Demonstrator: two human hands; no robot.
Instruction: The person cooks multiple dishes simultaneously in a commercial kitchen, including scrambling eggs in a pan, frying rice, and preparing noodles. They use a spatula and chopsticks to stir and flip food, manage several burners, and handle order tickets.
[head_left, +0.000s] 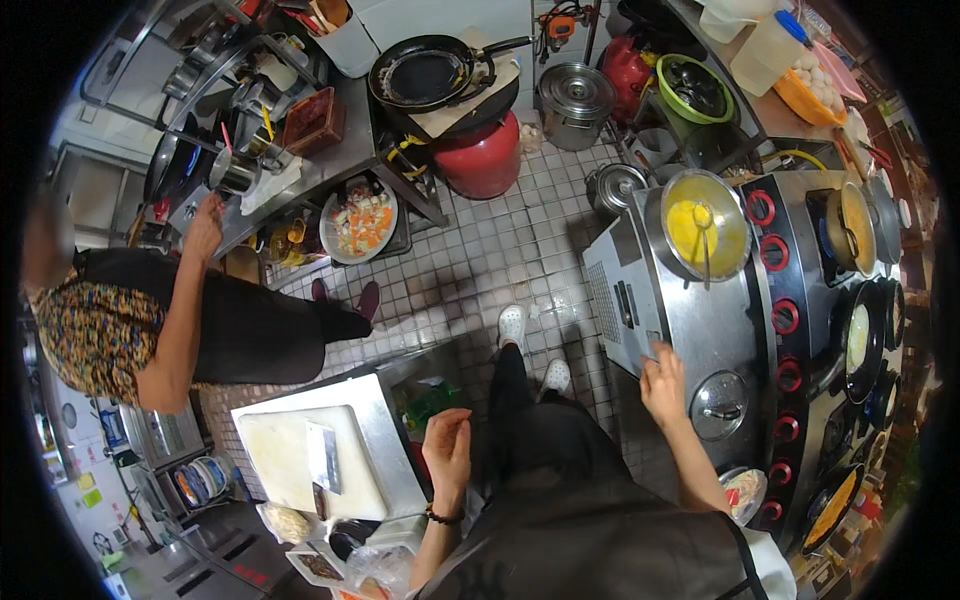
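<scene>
My left hand (448, 450) hangs in the air with loosely bent fingers and nothing visible in it, to the right of a white cutting board (274, 461) on a metal worktop. A cleaver (323, 457) lies flat on that board. My right hand (664, 386) is held over the near edge of the stove counter (701, 322), fingers loosely curled and holding nothing visible. Nearest to it is a glass lid (718, 405) with a knob. Farther along the counter stands a steel bowl (660, 214) of yellow liquid, probably beaten egg, with a ladle (703, 240) in it.
Pans on the stove hold a pale egg-like sheet (857, 337) and orange-yellow food (834, 510). At the left, a co-worker (247, 322) reaches toward a steel pot (234, 172). A bowl of chopped vegetables (360, 221) sits low by the tiled floor (442, 300); a red gas cylinder (480, 161) stands behind.
</scene>
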